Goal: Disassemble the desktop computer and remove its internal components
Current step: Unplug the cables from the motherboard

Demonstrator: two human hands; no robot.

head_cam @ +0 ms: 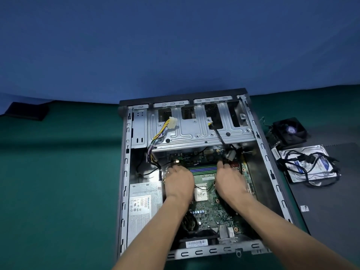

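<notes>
The open desktop case (124,172) lies flat on a green table, with its green motherboard (210,213) exposed. My left hand (179,182) reaches in palm down, its fingers curled at the left end of the memory slots (203,169). My right hand (229,180) is on the right end of the same slots, thumb and forefinger close together. The fingers hide whether either hand grips a module or a latch. Between my wrists sits the bare silver CPU (200,193). The power supply (144,205) fills the case's left side, and the metal drive cage (194,131) spans the far end.
Loose yellow and black power cables (167,125) hang over the drive cage. Right of the case lie a removed cooler fan (290,131), a hard drive (319,162) under tangled black cables, and a dark side panel (331,207). A black object (27,112) rests at the far left.
</notes>
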